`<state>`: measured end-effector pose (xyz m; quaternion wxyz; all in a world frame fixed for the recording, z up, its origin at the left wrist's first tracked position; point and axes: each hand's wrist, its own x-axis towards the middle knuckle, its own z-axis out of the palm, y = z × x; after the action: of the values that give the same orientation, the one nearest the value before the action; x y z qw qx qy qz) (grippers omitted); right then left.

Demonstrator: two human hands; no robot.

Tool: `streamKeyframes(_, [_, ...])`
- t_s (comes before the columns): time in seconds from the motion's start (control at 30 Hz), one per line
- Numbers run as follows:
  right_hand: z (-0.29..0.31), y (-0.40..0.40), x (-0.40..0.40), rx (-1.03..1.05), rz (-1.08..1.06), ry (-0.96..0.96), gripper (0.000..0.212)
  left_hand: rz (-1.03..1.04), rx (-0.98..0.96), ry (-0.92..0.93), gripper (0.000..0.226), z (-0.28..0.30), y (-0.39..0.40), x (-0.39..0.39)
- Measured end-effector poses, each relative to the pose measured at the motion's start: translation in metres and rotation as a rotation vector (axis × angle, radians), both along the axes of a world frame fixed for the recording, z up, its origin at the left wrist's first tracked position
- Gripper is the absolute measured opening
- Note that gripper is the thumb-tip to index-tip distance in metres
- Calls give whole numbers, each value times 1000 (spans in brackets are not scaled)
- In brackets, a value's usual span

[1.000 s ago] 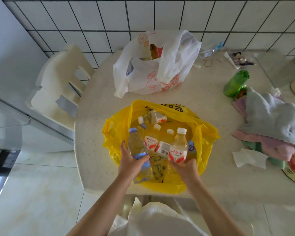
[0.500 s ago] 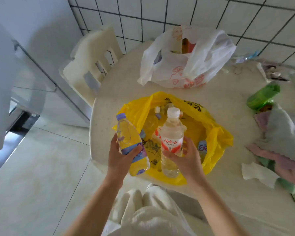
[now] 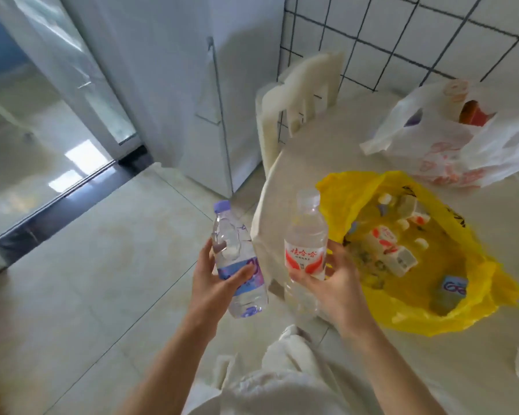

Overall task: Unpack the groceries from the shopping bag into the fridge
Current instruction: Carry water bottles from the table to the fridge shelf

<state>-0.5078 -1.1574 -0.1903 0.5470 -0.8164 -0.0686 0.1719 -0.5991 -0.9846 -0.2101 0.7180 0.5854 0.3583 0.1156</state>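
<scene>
My left hand [image 3: 213, 283] grips a clear water bottle with a blue label and blue cap [image 3: 237, 256], held tilted over the floor left of the table. My right hand [image 3: 336, 289] grips a second clear bottle with a red-and-white label and white cap [image 3: 305, 244], upright at the table's edge. The yellow shopping bag [image 3: 462, 295] lies open on the round table to the right, with several small bottles and cartons inside. The white fridge [image 3: 174, 85] stands shut at the upper middle, its handle [image 3: 218, 85] on the right side.
A white plastic chair [image 3: 300, 94] stands between the fridge and the table [image 3: 327, 151]. A white plastic bag [image 3: 468, 136] with red print sits behind the yellow one. A glass sliding door [image 3: 42, 130] is at the left. Beige floor tiles [image 3: 87, 280] stretch toward the fridge.
Both hands have lifted their bottles out of the yellow bag and carried them left, off the table. My view has swung left toward the fridge and the sliding door.
</scene>
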Motion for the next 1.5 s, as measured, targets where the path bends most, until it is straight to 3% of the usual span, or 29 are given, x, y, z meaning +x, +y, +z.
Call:
streamKeyframes(0.4, [-7, 158, -159, -76, 338, 142, 74, 252, -66, 131, 85, -6, 121, -203])
streamKeyframes(0.67, [-1, 249, -211, -106, 491, 267, 68, 466, -76, 185, 90, -11, 178, -269])
streamKeyframes(1.07, [-15, 397, -170, -52, 546, 325, 69, 565, -41, 192, 92, -21, 314, -240])
streamKeyframes(1.5, [-4, 556, -65, -49, 523, 277, 71, 421, 1, 191, 86, -11, 495, -136])
